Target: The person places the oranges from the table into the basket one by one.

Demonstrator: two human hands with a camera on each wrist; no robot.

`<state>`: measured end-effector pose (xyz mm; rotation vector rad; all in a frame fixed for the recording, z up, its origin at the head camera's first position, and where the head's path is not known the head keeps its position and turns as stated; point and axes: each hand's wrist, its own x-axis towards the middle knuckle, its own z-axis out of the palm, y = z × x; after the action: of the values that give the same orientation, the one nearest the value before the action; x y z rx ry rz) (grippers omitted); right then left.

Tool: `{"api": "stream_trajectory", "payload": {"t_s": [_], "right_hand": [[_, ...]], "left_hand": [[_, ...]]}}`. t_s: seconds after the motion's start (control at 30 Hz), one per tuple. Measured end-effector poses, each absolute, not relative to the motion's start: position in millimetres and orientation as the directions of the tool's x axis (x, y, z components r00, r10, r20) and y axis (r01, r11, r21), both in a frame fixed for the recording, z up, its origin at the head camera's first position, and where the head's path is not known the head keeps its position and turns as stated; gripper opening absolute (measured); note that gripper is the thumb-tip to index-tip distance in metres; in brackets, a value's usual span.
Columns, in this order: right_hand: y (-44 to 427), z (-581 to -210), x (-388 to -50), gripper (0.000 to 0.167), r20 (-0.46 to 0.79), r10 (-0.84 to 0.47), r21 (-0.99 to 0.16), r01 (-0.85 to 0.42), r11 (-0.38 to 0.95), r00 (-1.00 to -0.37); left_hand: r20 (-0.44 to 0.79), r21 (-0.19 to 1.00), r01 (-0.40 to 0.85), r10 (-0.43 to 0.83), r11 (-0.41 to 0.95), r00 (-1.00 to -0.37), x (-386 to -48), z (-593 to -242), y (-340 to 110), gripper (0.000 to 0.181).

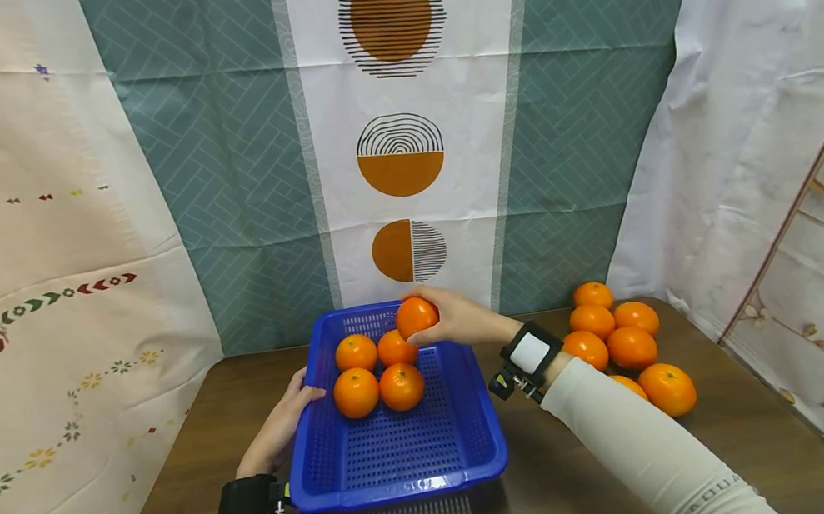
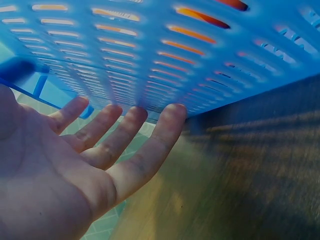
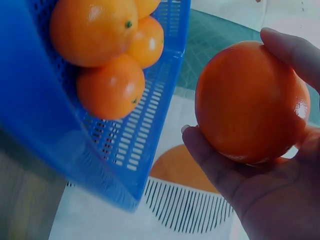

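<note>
A blue plastic basket point(image 1: 407, 492) holds several oranges, grouped toward its back left. My right hand point(image 1: 456, 318) grips one orange point(image 1: 416, 316) above the basket's back edge; in the right wrist view the thumb and fingers curl round this orange point(image 3: 250, 102), apart from the basket point(image 3: 150, 120). At the basket's left side is my left hand point(image 1: 286, 421), touching the rim. From the left wrist view, the fingers of the left hand point(image 2: 100, 155) extend, slightly bent, by the slotted basket wall point(image 2: 125, 60).
More oranges point(image 1: 632, 348) lie in a group on the right side of the brown wooden table point(image 1: 185, 465), partly behind my right forearm. Patterned cloths point(image 1: 246, 182) hang behind the table and on both sides.
</note>
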<state>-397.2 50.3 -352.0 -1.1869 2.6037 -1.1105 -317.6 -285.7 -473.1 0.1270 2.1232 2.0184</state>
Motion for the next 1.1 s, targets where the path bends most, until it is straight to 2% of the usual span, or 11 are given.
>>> {"api": "stream_trajectory", "payload": {"t_s": [0.4, 0.53, 0.73, 1.1], "right_hand": [[13.9, -370.1, -383.4, 0.067, 0.154, -0.699, -0.63, -0.614, 0.476, -0.699], [3.3, -376.9, -377.3, 0.065, 0.122, -0.696, -0.657, -0.583, 0.478, -0.707], [-9.4, -389.6, -371.0, 0.066, 0.116, -0.712, -0.654, -0.593, 0.469, -0.692], [-20.9, -406.6, -363.8, 0.064, 0.209, -0.737, -0.64, -0.66, 0.394, -0.643]], "left_hand": [[-0.098, 0.995, -0.088, 0.203, 0.056, -0.974, -316.9, -471.6, -287.2, 0.066], [-0.105, 0.993, -0.094, 0.198, 0.067, -0.974, -315.5, -471.5, -286.5, 0.067], [-0.103, 0.994, -0.095, 0.203, 0.052, -0.974, -315.8, -471.1, -286.0, 0.065], [-0.112, 0.992, -0.098, 0.185, 0.08, -0.976, -315.6, -472.6, -284.5, 0.063]]}}
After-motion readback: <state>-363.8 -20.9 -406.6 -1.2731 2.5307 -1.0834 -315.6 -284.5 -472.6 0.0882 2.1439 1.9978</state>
